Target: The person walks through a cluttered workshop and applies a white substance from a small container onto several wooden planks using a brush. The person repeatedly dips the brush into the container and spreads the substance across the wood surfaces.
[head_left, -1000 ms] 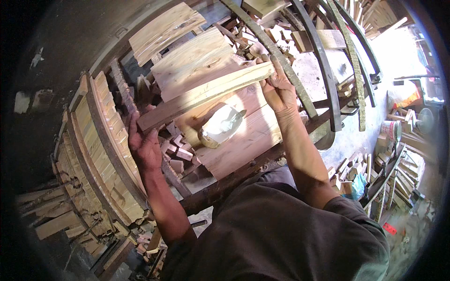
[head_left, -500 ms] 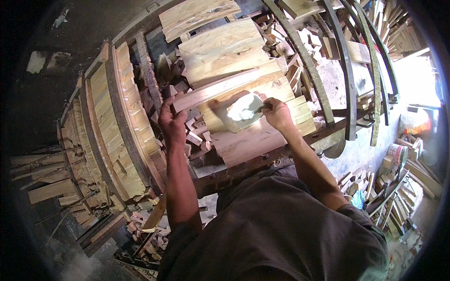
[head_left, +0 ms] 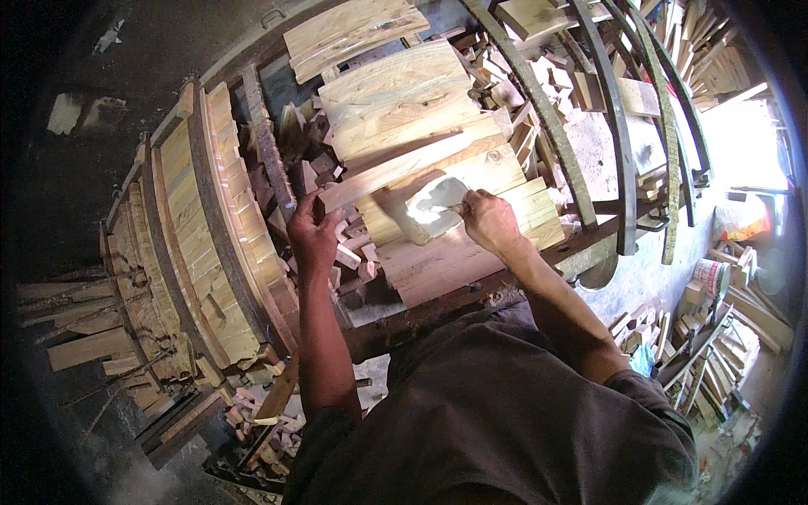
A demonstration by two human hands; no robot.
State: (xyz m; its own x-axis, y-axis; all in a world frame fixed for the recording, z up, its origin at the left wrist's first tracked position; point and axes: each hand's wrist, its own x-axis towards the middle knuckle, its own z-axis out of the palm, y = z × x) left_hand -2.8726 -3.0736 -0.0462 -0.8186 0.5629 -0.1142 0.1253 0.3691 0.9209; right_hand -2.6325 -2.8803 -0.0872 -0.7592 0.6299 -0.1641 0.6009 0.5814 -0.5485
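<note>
My left hand (head_left: 312, 238) grips the left end of a long pale wooden strip (head_left: 404, 167), thumb and fingers around it. The strip slants up to the right across the joined boards (head_left: 396, 93) on the bench. Just below it, on the boards, a white container (head_left: 437, 222) holds a bright white substance. My right hand (head_left: 494, 222) is at the container's right side, fingers pinched on a small stick-like tool (head_left: 455, 208) whose tip points into the container. The fingers mostly cover the tool, so its exact kind is hidden.
Dark curved metal bars (head_left: 619, 126) rise at the right of the bench. Left stands a clamped wooden panel (head_left: 189, 194). Wood offcuts (head_left: 307, 172) lie heaped under the bench frame (head_left: 396, 326). More scraps (head_left: 715, 353) and a white bucket (head_left: 712, 276) are at far right.
My right hand has turned slightly and lowered a little beside the container. My left hand and the strip's left end have shifted slightly right and down.
</note>
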